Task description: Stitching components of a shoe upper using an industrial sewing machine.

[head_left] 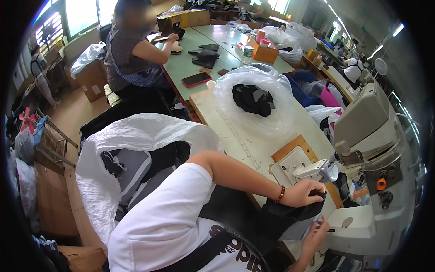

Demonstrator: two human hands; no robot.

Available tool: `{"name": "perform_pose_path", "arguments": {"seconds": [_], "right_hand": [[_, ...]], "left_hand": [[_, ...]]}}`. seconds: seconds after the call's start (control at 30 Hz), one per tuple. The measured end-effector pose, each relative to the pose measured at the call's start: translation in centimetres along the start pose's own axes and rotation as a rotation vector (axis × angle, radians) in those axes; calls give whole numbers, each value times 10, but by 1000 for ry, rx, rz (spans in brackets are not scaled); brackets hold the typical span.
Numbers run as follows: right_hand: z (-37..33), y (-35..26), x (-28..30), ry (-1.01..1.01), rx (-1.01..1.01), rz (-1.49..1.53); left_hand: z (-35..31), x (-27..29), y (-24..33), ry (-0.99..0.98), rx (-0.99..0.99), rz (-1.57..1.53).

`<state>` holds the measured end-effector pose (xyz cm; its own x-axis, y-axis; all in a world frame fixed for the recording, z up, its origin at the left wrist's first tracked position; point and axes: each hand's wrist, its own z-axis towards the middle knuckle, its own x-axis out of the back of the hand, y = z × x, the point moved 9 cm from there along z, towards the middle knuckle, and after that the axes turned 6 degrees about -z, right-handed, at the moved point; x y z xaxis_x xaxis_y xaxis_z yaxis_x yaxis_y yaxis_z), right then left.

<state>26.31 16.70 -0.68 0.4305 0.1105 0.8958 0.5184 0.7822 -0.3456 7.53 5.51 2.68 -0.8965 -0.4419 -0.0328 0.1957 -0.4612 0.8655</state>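
A black and grey fabric piece lies in front of the sewing machine, at the near edge of its work table. My left hand, with a beaded bracelet at the wrist, is closed over the fabric's upper black part, thumb on top. Lower down, the fingers of my right hand pinch the same piece along its right side, close to the machine's white base. Just beyond my left hand is the machine's metal sewing arm. Some black cloth hangs off the table toward my lap.
A white woven sack of black and grey cut pieces stands at my left. A clear plastic bag with black pieces sits on the table. Farther off, a person works at a green table with a phone on it.
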Motion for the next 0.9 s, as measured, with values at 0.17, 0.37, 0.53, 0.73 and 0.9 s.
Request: {"name": "perform_pose_path", "arguments": {"seconds": [0.17,0.37,0.53,0.73,0.9], "right_hand": [[-2,39,-41,-238,-328,-20],[19,12,1,173,1,509],[-23,-10,22,-42,-97,-115],[-121,-62,-15,-1258,307,492],[-116,-49,-47,-1088,185,659]], "left_hand": [[4,6,-1,132,-87,-118],[-1,3,44,-14,-574,124],[0,9,46,27,-528,165],[4,13,48,76,-381,86],[13,-8,64,12,-363,-30]]}}
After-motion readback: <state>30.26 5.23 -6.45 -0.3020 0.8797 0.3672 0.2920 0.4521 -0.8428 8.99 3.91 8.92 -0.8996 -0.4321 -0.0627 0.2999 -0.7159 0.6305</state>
